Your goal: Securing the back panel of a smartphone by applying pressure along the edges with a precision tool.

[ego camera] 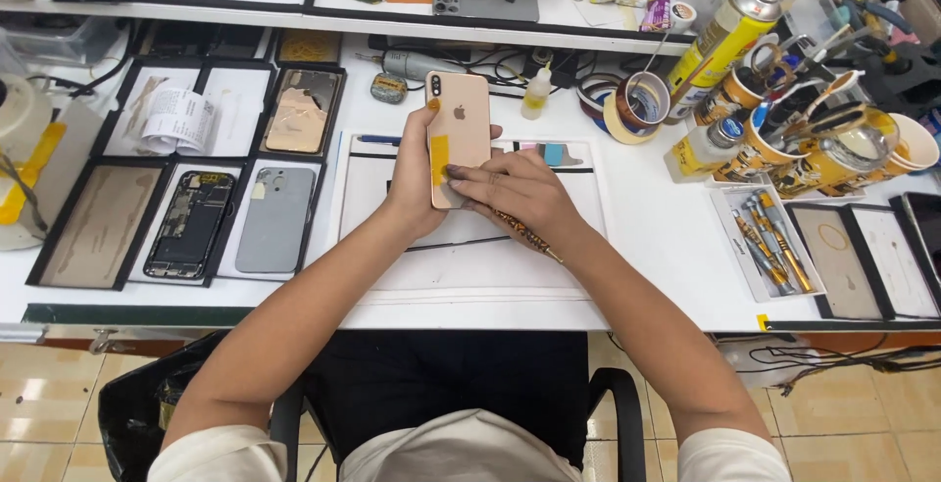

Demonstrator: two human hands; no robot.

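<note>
One gold phone (pixel 459 134) is in hand. Three more phone bodies lie in the black trays: one gold back (pixel 299 121), one opened phone (pixel 189 224), one grey back (pixel 275 219). One yellow spray can (pixel 723 33) stands on the bench (pixel 647 237), beside two tape rolls (pixel 635 101).

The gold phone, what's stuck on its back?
A yellow tape strip sits on the gold phone. The right hand presses its lower end; fingers hide the phone's bottom.
</note>
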